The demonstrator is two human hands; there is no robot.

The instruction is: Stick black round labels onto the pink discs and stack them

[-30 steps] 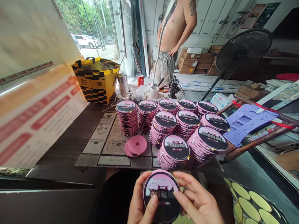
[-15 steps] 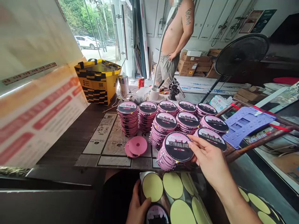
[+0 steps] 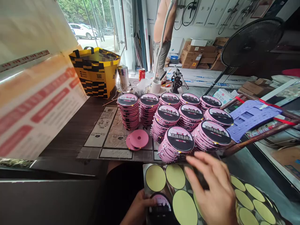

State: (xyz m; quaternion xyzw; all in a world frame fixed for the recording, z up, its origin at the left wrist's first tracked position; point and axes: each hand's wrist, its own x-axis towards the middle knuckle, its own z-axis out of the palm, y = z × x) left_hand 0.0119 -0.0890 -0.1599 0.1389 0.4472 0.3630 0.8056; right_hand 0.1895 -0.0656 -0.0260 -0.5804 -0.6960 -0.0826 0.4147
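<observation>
My left hand grips the left edge of a sticker sheet with round yellow-green backings, its thumb by a black-and-pink round label at the lower left. My right hand hovers over the sheet's right side, fingers apart and holding nothing visible. Just beyond it stand several stacks of pink discs topped with black printed labels; the closest is the front stack, leaning slightly, with another stack to its right. Two bare pink discs overlap on the table left of the stacks.
A yellow-and-black bag, a steel tumbler and a red can stand behind the stacks. A purple plastic piece lies at right, near a black fan. More sticker sheets lie lower right. A person stands beyond.
My right hand has let go of the top of the front stack and drawn back down over the sticker sheet. The person beyond has shifted left, and the view has tilted down slightly.
</observation>
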